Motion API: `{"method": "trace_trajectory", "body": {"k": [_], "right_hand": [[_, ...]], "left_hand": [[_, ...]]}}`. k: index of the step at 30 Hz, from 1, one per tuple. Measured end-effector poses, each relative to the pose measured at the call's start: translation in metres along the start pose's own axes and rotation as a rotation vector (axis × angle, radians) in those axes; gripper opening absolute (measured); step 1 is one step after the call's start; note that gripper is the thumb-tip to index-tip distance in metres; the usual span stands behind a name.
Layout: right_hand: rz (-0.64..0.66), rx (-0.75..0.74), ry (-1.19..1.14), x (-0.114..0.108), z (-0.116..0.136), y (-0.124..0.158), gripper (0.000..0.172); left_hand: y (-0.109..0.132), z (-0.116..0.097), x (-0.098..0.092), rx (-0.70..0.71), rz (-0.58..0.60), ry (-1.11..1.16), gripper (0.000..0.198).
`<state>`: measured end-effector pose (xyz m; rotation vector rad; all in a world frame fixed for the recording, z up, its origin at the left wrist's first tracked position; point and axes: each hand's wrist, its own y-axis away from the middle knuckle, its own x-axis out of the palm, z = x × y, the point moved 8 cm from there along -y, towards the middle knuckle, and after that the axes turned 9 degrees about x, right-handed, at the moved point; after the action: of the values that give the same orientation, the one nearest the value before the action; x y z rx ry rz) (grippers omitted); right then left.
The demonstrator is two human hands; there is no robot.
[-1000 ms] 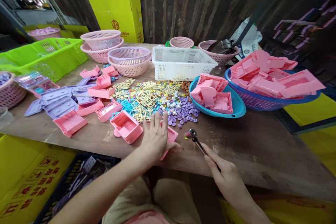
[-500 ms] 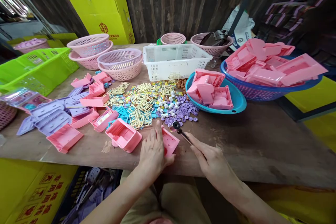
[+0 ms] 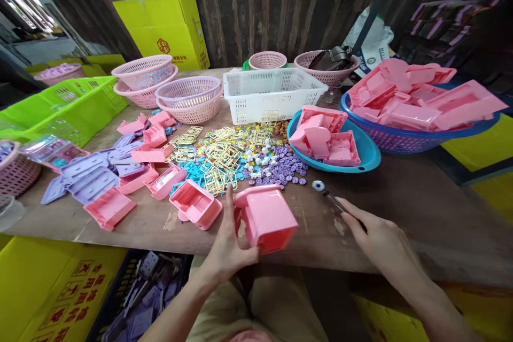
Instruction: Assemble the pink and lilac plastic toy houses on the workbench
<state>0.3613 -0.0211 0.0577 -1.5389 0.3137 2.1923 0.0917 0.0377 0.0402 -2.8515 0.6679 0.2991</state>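
My left hand (image 3: 228, 248) grips a pink plastic box (image 3: 270, 217) at its left side, thumb at the lower edge and fingers behind it. The box is tilted, with its smooth outer side up. In my right hand (image 3: 379, 238) is a thin dark tool (image 3: 334, 203), its round, ring-like tip (image 3: 318, 186) pointing up and left over the bare wood. Another pink box (image 3: 196, 204) lies open side up, left of my left hand. Purple discs (image 3: 286, 165), small white pieces (image 3: 262, 157) and cream frames (image 3: 222, 157) are heaped just beyond.
A teal bowl (image 3: 372, 155) and a blue basket (image 3: 401, 144) hold pink parts on the right. Behind the heap stands a white basket (image 3: 272, 104). Purple trays (image 3: 94, 184), pink baskets (image 3: 192, 107) and a green crate (image 3: 80, 112) are on the left of the table (image 3: 420, 208).
The pink box has turned over and lifted in my left hand, showing its outer side. My right hand has moved right with the tool, away from the box. The view has shifted slightly.
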Motion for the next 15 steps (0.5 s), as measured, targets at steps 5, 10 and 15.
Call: {"method": "trace_trajectory", "body": {"k": [5, 10, 15], "right_hand": [[-0.110, 0.186, 0.375, 0.015, -0.073, -0.006, 0.037], [-0.322, -0.028, 0.333, 0.011, -0.046, 0.003, 0.041], [-0.343, -0.391, -0.135, 0.001, 0.044, 0.039, 0.057]], "left_hand": [[0.001, 0.005, 0.016, -0.038, -0.028, 0.488, 0.118], [0.001, 0.028, 0.039, -0.420, -0.196, 0.942, 0.072], [0.005, 0.029, 0.057, -0.694, -0.245, 1.144, 0.049]]}}
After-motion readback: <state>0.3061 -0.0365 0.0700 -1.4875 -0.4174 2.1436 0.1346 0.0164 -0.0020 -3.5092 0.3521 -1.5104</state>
